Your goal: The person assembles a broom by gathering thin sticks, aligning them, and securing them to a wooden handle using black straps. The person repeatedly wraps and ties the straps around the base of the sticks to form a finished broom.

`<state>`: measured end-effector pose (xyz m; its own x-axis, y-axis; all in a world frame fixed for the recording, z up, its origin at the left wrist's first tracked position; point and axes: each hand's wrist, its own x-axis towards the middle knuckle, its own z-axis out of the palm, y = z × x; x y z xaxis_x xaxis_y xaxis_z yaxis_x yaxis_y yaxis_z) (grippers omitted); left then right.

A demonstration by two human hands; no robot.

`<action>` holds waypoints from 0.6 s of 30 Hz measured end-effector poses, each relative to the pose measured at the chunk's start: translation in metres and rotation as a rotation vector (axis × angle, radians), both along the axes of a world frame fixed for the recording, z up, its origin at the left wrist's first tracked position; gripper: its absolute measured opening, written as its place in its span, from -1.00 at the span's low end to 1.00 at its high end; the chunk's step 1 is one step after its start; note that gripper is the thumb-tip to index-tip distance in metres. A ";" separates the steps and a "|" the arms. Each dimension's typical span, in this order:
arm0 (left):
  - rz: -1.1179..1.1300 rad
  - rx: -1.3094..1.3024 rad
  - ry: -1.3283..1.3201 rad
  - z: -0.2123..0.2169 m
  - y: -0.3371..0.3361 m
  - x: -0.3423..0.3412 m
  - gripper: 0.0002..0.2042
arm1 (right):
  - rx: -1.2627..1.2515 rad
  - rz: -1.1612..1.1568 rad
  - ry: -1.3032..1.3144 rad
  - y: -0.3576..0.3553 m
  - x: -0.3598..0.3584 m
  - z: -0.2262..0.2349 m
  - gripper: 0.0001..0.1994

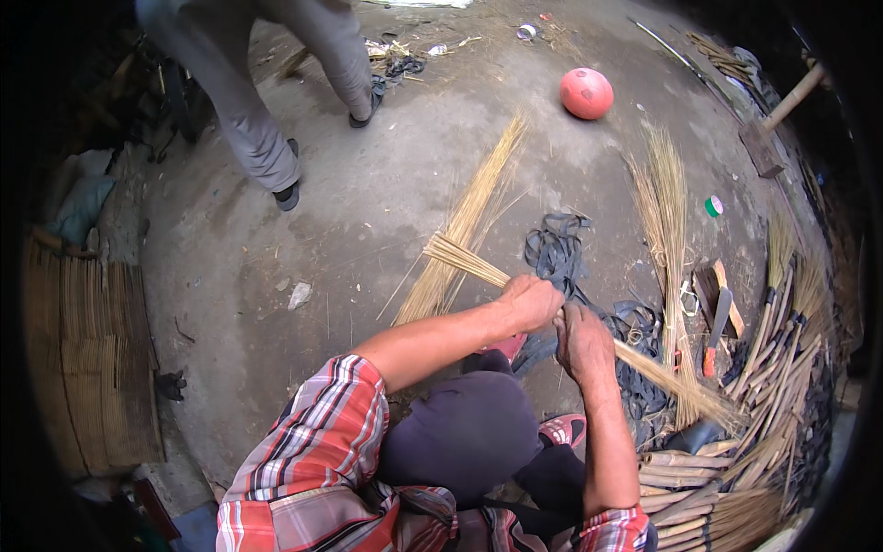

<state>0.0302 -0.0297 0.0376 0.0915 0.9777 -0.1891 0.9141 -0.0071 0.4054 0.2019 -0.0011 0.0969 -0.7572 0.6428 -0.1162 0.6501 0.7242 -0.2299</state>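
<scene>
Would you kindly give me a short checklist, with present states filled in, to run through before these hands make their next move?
1. Straw bundle held by both hands: ok, the left hand and right hand are side by side on it.
2. Bundle tight between the hands: cannot tell, the fingers cover that part.
3. Dark strips untangled: not ok, they lie in looped, overlapping heaps.
4. Knife clear of the hands: ok, it lies apart, to the right.
5. Standing person clear of the bundle: ok, both feet are well apart from it.
</scene>
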 end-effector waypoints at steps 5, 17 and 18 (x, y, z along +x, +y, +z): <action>-0.066 0.135 -0.073 0.000 0.003 -0.006 -0.72 | 0.002 0.079 -0.171 0.018 0.001 -0.010 -0.82; 0.570 0.286 -0.108 -0.091 0.097 -0.139 -0.28 | -0.046 -0.183 -0.047 0.239 -0.049 -0.086 -0.78; 0.716 0.225 -0.160 -0.107 0.090 -0.157 -0.28 | -0.087 -0.198 -0.027 0.245 -0.058 -0.095 -0.77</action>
<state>-0.1273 0.0608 -0.0698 -0.5695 0.8218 -0.0167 0.6566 0.4670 0.5923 0.1437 0.2442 0.0024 -0.6126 0.7655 -0.1967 0.7848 0.5596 -0.2665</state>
